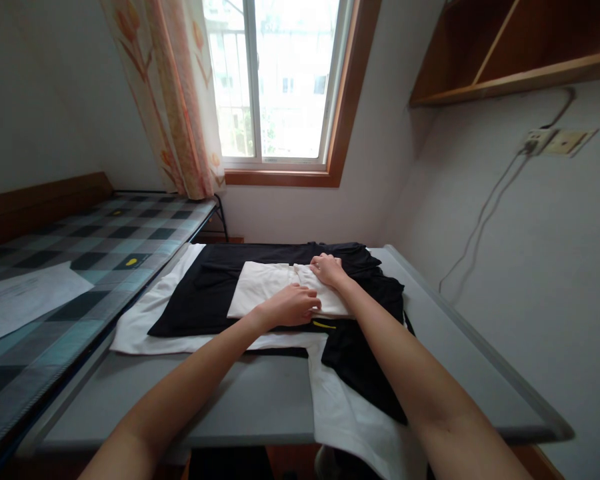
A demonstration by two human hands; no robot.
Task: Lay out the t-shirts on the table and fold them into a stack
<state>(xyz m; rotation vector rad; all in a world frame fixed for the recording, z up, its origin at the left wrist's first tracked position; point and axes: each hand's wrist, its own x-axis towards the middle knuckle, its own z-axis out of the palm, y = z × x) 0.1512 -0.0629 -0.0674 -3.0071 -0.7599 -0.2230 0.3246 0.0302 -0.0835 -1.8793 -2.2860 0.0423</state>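
Note:
A white folded garment (260, 283) lies as a flat rectangle on top of a black T-shirt (193, 293). At its near edge, right of the middle, my left hand (296, 303) has its fingers curled onto the fabric. My right hand (327, 269) grips the garment's far edge, fingers bent and close together. A raised fold of the white fabric runs between my hands. Under the black T-shirt is a larger white shirt (145, 327), whose sleeve hangs over the near table edge. My right forearm covers part of the black sleeve, which has a small yellow mark.
The clothes lie on a grey table (260, 400) with raised edges. Left of it stands a bed with a checked mattress (145, 230) and a sheet of paper (35, 297). A cord (473, 237) hangs from a wall socket on the right, below a wooden shelf (520, 77).

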